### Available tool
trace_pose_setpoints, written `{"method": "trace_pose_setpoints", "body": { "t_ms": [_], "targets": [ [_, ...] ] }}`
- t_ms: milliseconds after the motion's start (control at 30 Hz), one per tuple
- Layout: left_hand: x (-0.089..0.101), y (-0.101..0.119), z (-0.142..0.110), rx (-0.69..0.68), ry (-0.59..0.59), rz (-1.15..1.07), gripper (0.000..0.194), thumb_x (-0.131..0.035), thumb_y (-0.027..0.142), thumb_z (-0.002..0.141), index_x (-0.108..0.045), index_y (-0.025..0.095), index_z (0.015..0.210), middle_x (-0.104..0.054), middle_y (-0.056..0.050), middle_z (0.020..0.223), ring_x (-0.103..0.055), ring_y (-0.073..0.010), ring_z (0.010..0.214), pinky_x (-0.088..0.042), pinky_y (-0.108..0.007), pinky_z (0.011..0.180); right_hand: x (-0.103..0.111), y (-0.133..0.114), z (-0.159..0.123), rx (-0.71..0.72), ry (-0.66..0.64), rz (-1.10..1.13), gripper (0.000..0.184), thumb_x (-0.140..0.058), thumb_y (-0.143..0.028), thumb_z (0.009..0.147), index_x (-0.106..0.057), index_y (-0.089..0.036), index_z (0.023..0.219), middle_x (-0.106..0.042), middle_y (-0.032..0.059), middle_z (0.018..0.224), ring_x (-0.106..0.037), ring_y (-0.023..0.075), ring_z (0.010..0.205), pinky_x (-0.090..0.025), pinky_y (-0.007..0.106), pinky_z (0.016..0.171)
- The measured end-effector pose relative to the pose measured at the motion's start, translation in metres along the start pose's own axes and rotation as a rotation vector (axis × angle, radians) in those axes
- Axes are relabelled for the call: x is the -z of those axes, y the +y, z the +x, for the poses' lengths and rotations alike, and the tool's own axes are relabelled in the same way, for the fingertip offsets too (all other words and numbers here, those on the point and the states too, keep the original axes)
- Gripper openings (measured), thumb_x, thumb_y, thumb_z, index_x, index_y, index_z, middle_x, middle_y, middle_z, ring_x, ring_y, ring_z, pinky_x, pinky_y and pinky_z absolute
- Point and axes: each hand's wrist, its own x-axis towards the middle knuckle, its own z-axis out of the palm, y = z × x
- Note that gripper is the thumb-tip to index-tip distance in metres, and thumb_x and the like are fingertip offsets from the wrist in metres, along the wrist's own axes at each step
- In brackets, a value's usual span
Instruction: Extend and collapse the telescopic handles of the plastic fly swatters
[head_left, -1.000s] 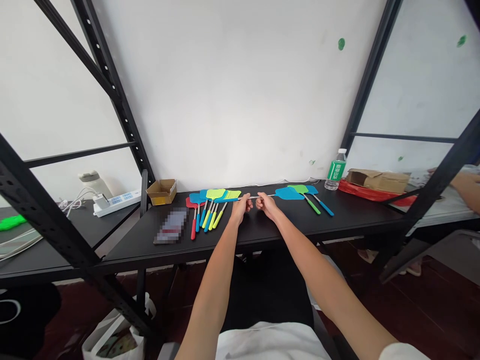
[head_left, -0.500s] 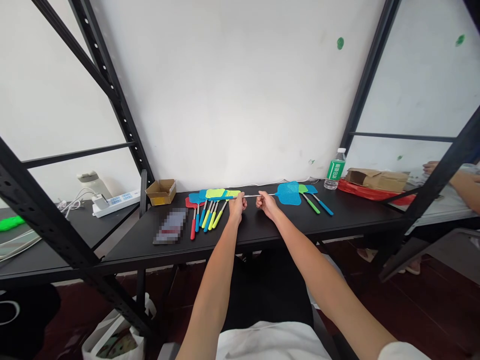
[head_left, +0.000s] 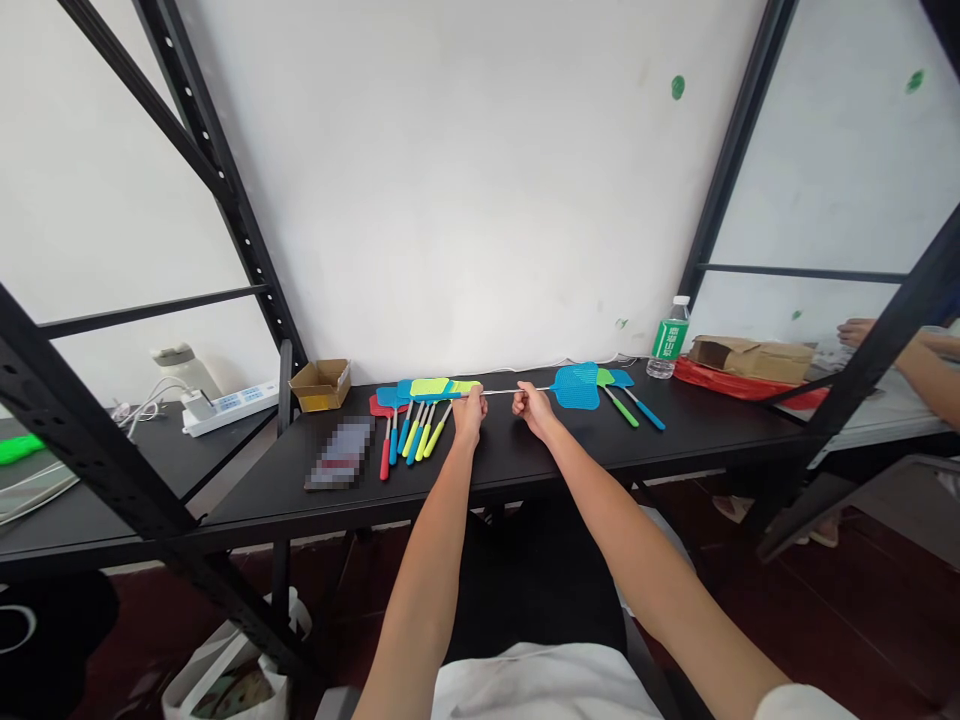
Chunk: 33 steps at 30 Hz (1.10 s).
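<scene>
Held level across both hands is a blue fly swatter [head_left: 577, 387] with a thin metal rod. My left hand [head_left: 469, 411] is closed around its handle end, and the blue grip sticks out to the left. Closer to the mesh head, my right hand [head_left: 533, 408] pinches the rod; bare rod shows between the hands. Left of my hands lie several fly swatters in a row: a red one [head_left: 385, 455], blue ones, and yellow ones with a yellow head [head_left: 430, 386]. To the right, a green swatter [head_left: 622, 407] and another blue swatter [head_left: 646, 408] lie partly behind the held head.
The black table [head_left: 570, 455] stands against a white wall. On it are a small cardboard box [head_left: 321, 385], a blurred phone-like item [head_left: 341, 453], a water bottle [head_left: 670, 340] and a torn carton [head_left: 752, 357] on red plastic. Black metal posts [head_left: 251, 240] rise at both sides. Another person's arm [head_left: 919, 370] shows at right.
My left hand has shifted very slightly left, so a little more rod shows between my hands. My right hand stays nearly in place, and the other swatters lie as before.
</scene>
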Motion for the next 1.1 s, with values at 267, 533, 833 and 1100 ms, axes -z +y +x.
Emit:
{"method": "trace_pose_setpoints", "body": {
  "t_ms": [267,533,833,1100],
  "targets": [
    [0.004,0.003,-0.004,0.012,-0.219,0.085,0.037,-0.065,0.045,0.079,-0.05,0.019,0.058,-0.051,0.002,0.054,-0.038,-0.0065,0.042,-0.025,-0.023,0.044,0.0,-0.002,-0.006,0.019,-0.065,-0.11,0.058,-0.063,-0.064,0.084,-0.049,-0.021,0.047,-0.044,-0.0011,0.04,-0.041,0.0101,0.04,-0.033,0.027,0.046],
    [0.003,0.014,-0.016,-0.009,-0.5,0.189,0.032,-0.071,0.046,0.078,-0.061,0.018,0.066,-0.057,0.001,0.06,-0.046,-0.0095,0.052,-0.031,-0.024,0.05,0.0,-0.001,-0.009,0.078,-0.177,-0.23,0.065,-0.056,-0.061,0.088,-0.043,-0.022,0.038,-0.034,-0.0022,0.034,-0.036,0.0095,0.037,-0.03,0.029,0.048],
    [0.003,0.012,-0.015,-0.002,-0.514,0.251,0.035,-0.064,0.049,0.084,-0.063,0.018,0.067,-0.057,0.0,0.058,-0.047,-0.0115,0.054,-0.033,-0.025,0.053,0.0,0.001,-0.006,0.086,-0.189,-0.2,0.059,-0.06,-0.052,0.085,-0.033,-0.024,0.04,-0.028,-0.0052,0.035,-0.028,0.009,0.037,-0.028,0.029,0.047],
    [0.003,0.004,-0.008,0.049,-0.369,0.235,0.043,-0.059,0.05,0.084,-0.055,0.019,0.055,-0.052,-0.001,0.049,-0.044,-0.0111,0.049,-0.033,-0.025,0.051,-0.001,0.001,-0.004,0.049,-0.173,-0.152,0.055,-0.061,-0.048,0.083,-0.032,-0.024,0.042,-0.027,-0.0055,0.04,-0.033,0.0096,0.04,-0.028,0.029,0.048]
  ]
}}
